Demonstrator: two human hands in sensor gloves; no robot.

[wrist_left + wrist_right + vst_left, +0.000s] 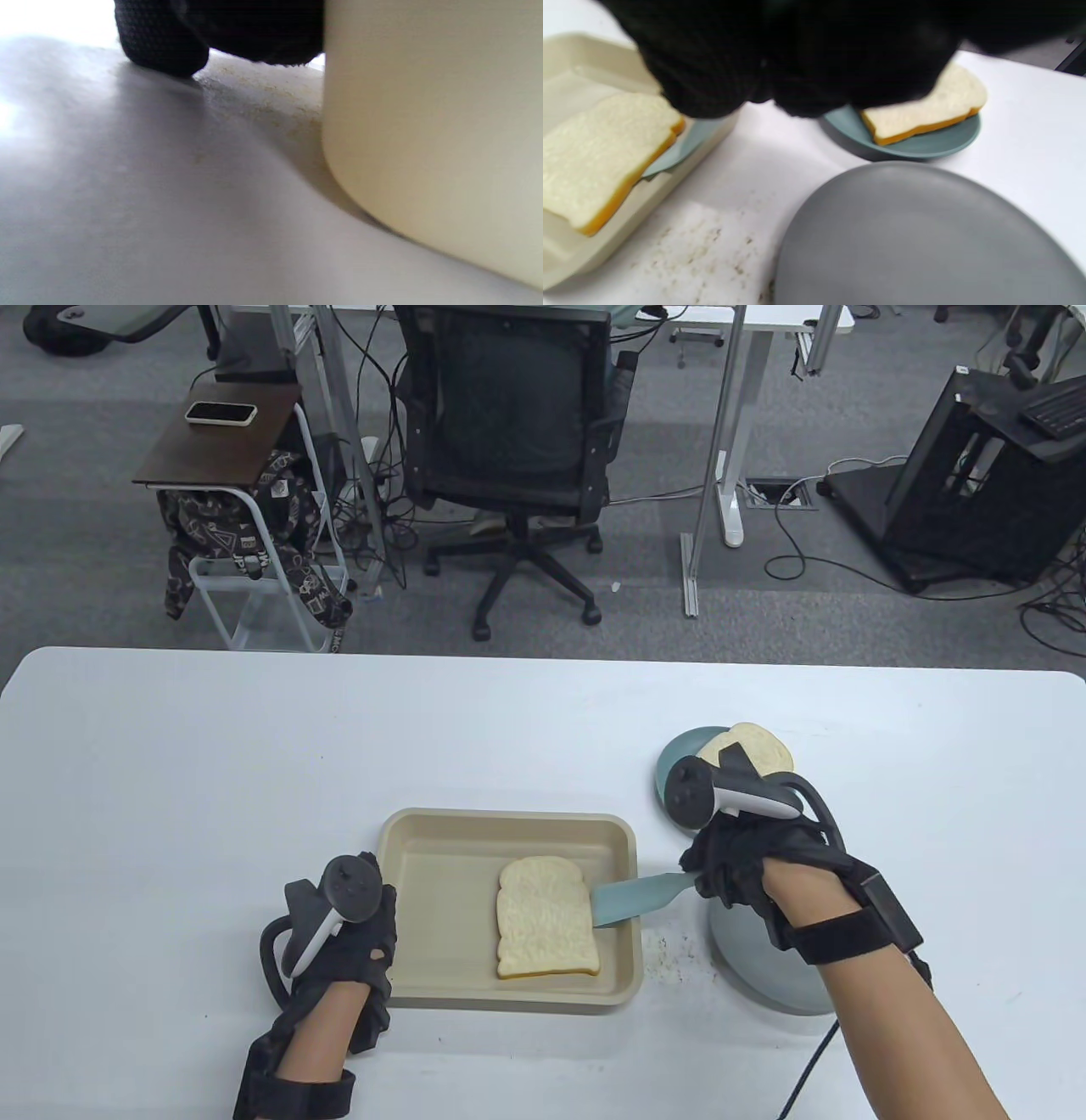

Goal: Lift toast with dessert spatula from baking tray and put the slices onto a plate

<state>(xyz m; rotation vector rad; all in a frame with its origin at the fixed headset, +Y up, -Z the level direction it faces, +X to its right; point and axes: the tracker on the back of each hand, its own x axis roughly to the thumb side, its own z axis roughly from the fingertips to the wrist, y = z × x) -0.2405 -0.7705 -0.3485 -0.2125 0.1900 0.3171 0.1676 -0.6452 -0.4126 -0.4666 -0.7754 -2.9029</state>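
R hand (730, 857) grips the spatula (632, 899); its blade is under the toast (545, 918) in the tray (509, 836). L hand (352, 933) rests by the tray's left side, grip unclear. 2nd toast (925, 110) sits on the far plate (925, 146).

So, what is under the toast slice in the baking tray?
The spatula blade tip sits under the toast slice's right edge, with the baking tray floor below. How far the blade reaches is covered.
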